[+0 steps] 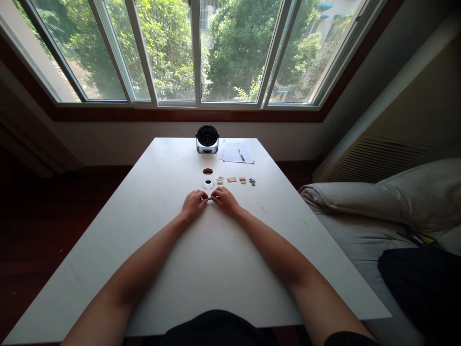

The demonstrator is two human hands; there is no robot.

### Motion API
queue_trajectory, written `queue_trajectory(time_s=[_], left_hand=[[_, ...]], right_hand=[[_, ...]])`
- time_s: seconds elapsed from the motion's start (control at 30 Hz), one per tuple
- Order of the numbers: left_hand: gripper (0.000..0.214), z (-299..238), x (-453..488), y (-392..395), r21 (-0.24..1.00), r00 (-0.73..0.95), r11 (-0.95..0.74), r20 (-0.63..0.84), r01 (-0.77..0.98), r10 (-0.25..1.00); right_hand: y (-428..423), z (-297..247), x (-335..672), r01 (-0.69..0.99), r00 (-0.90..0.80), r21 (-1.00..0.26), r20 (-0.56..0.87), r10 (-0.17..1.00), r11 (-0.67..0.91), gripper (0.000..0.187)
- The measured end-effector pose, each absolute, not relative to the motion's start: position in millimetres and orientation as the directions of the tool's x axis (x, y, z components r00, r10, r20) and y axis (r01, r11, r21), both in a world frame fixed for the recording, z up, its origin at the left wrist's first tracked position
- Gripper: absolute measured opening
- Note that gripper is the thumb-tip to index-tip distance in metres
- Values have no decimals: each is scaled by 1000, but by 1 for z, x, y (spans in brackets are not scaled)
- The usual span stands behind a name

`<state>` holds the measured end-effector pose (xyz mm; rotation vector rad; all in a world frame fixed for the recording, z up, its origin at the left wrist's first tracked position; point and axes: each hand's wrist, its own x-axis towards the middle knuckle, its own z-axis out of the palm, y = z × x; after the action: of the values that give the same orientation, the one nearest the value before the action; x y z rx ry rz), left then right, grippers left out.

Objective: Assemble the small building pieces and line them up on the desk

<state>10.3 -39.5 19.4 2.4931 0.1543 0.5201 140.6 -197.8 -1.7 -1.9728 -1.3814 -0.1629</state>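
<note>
Over the white table, my left hand (193, 204) and my right hand (225, 200) face each other, fingertips almost meeting. Each is closed in a pinch on a small dark piece (210, 198) between them, too small to make out its kind. Just beyond the fingers lies a white ring-shaped cover (204, 185). To its right, several small pieces like toy bricks lie in a row: pale loose ones (220, 180), a flat tan group (231, 179), a darker tan group (242, 180) and a grey cluster (252, 182).
A round hole (208, 171) is cut in the tabletop (173, 163). Behind it stands a black round fan (207, 136) on a stand. Paper sheets (232, 152) with a pen (241, 154) lie at the back right. A couch (353, 235) stands right of the table; windows are ahead.
</note>
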Motion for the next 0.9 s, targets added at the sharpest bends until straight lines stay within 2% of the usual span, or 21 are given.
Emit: queue_trajectory(time_s=[0.13,0.3,0.47,0.77,0.9], left_hand=[[10,19,11,-36,700,912,-714,290,4,289],[12,15,13,-33,804,909,-593,273,-36,315],[19,12,16,-30,891,910,-442,264,-104,320],[21,10,17,-27,913,892,-374,298,-163,339],[20,8,17,-28,916,892,-365,295,-163,342]], right_hand=[[-199,0,141,806,476,-578,507,719,-127,6],[-197,2,139,708,531,-703,466,708,-69,10],[-196,5,133,674,548,-739,481,684,-19,11],[-197,9,129,639,553,-769,470,688,11,20],[-197,9,129,661,551,-750,470,690,-17,14]])
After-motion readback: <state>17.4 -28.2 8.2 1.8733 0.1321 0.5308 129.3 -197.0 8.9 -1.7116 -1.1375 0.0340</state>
